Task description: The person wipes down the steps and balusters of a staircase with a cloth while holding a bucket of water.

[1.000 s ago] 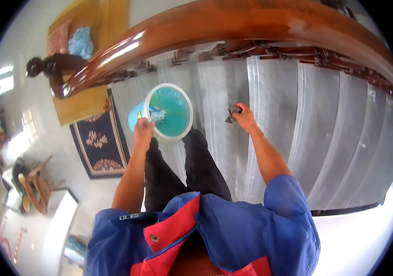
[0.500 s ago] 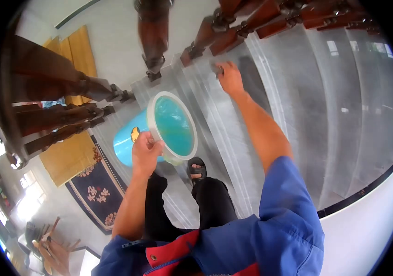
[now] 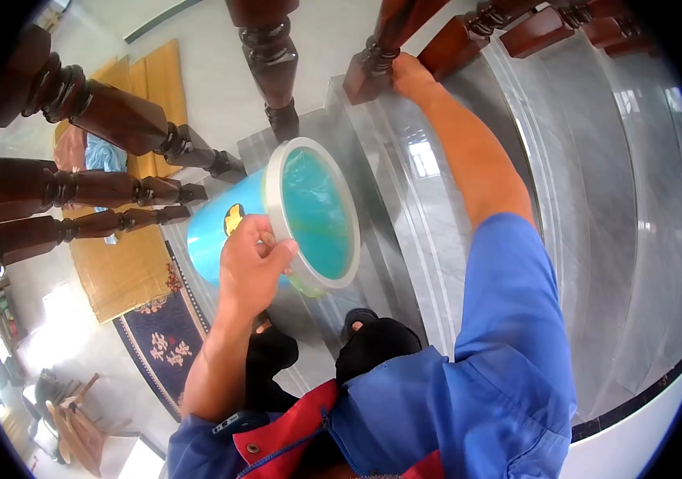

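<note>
My left hand (image 3: 250, 262) is closed on the near edge of a light blue trash bin (image 3: 211, 233) with a white rim and a yellow cartoon print. The bin is tilted, its mouth facing right, and a teal plastic liner (image 3: 317, 211) covers the inside. Stretched out ahead, my right hand (image 3: 411, 77) is curled beside the foot of a dark wooden baluster (image 3: 371, 68) on the stairs. Its fingertips are partly hidden, and what they hold cannot be made out.
Grey polished stair steps (image 3: 572, 168) rise to the right. More balusters (image 3: 117, 116) line the left side. Beyond them are yellowish boards (image 3: 157, 88), a light blue cloth (image 3: 104, 153) and a dark floral rug (image 3: 161, 343). My shoe (image 3: 357, 318) is on a step below the bin.
My right hand has moved forward, from above a step to the baluster's foot; a blurred greyish thing showed at its fingers before. My left hand still grips the bin.
</note>
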### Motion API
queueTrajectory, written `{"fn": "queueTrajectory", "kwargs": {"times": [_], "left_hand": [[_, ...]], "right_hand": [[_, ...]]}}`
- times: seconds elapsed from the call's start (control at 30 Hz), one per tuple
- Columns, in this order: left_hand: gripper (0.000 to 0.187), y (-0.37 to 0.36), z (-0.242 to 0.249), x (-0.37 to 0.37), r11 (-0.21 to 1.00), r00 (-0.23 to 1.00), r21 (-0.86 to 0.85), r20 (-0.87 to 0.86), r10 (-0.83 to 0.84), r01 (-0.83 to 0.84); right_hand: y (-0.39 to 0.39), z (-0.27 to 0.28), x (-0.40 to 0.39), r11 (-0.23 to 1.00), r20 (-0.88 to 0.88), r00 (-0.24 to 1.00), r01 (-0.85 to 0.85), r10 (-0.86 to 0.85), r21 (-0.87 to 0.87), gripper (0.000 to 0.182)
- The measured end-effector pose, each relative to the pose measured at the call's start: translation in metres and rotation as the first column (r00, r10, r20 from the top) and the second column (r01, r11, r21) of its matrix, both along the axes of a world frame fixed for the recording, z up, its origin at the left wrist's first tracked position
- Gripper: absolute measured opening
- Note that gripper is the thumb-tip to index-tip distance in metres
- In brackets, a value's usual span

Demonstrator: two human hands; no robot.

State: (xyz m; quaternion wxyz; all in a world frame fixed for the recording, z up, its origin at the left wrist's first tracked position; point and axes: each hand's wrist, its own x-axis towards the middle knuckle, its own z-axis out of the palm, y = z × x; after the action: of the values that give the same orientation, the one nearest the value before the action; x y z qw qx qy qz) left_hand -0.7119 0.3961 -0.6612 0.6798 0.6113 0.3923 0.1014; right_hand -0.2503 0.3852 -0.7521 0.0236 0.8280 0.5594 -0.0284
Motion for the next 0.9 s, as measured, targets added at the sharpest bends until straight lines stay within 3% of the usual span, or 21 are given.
{"fn": "queueTrajectory", "kwargs": {"times": [0.03, 0.1, 0.17, 0.2, 0.27, 0.3, 0.37, 0.47, 0.5, 0.57, 0.6, 0.73, 0.8, 0.83, 0.9], "left_hand": [[0.026, -0.002, 0.000, 0.000, 1.000, 1.000, -0.003, 0.000, -0.003, 0.003], [0.026, -0.006, 0.001, 0.001, 1.000, 0.999, -0.010, 0.037, 0.018, -0.017], [0.026, -0.009, 0.008, 0.001, 0.998, 0.998, -0.053, 0.060, 0.029, -0.025], [0.027, -0.007, 0.011, 0.001, 0.996, 0.996, -0.085, 0.075, 0.043, -0.036], [0.027, -0.005, 0.013, 0.001, 0.994, 0.995, -0.102, 0.083, 0.051, -0.042], [0.027, -0.005, 0.013, 0.000, 0.990, 0.995, -0.129, 0.081, 0.059, -0.048], [0.028, -0.007, 0.010, -0.001, 0.989, 0.994, -0.138, 0.085, 0.063, -0.051], [0.027, -0.011, 0.015, 0.006, 0.991, 0.993, -0.115, 0.092, 0.079, -0.069], [0.027, -0.013, 0.017, 0.009, 0.992, 0.992, -0.094, 0.090, 0.087, -0.079], [0.027, -0.011, 0.012, 0.015, 0.995, 0.992, -0.060, 0.090, 0.084, -0.078], [0.026, -0.011, 0.010, 0.014, 0.996, 0.994, -0.038, 0.080, 0.080, -0.077], [0.026, -0.010, 0.008, 0.017, 0.987, 0.984, -0.087, 0.105, 0.144, -0.135], [0.026, -0.010, 0.006, 0.015, 0.990, 0.988, -0.063, 0.082, 0.129, -0.124], [0.026, -0.009, 0.005, 0.015, 0.990, 0.988, -0.065, 0.081, 0.128, -0.123], [0.025, -0.011, 0.006, 0.020, 0.992, 0.989, -0.058, 0.088, 0.117, -0.112]], "right_hand": [[-0.007, -0.006, -0.006, 1.000, 0.000, 1.000, 0.003, -0.003, -0.003, 0.032], [-0.027, -0.016, -0.020, 0.969, 0.374, 0.898, -0.177, 0.231, -0.174, 0.033], [-0.070, 0.002, -0.060, 0.988, 0.078, 0.991, -0.119, 0.112, 0.094, 0.032], [-0.086, 0.008, -0.069, 0.988, 0.088, 0.990, -0.120, 0.112, 0.100, 0.032], [-0.114, 0.011, -0.076, 0.984, -0.187, 0.968, -0.148, 0.165, 0.101, 0.032], [-0.112, 0.014, -0.074, 0.984, -0.187, 0.969, -0.147, 0.164, 0.104, 0.032], [-0.102, 0.020, -0.067, 0.943, -0.232, 0.972, 0.060, 0.019, 0.327, 0.033], [-0.055, 0.014, -0.049, 0.858, -0.232, 0.972, 0.134, -0.018, 0.495, 0.034], [-0.045, 0.012, -0.048, 0.855, -0.229, 0.973, 0.133, -0.017, 0.502, 0.034], [-0.028, -0.001, -0.046, 0.972, -0.175, 0.982, 0.113, -0.077, 0.205, 0.032], [-0.029, -0.022, -0.045, 0.893, -0.219, 0.975, 0.137, -0.045, 0.428, 0.029], [-0.077, -0.022, -0.044, 0.892, -0.132, 0.974, -0.109, 0.184, 0.438, 0.022], [-0.088, -0.006, -0.046, 0.967, -0.113, 0.968, -0.205, 0.223, 0.150, 0.024], [-0.083, 0.001, -0.046, 0.968, -0.115, 0.968, -0.204, 0.222, 0.148, 0.024], [-0.064, 0.012, -0.039, 0.925, 0.166, 0.959, -0.269, 0.230, 0.267, 0.024]]}}
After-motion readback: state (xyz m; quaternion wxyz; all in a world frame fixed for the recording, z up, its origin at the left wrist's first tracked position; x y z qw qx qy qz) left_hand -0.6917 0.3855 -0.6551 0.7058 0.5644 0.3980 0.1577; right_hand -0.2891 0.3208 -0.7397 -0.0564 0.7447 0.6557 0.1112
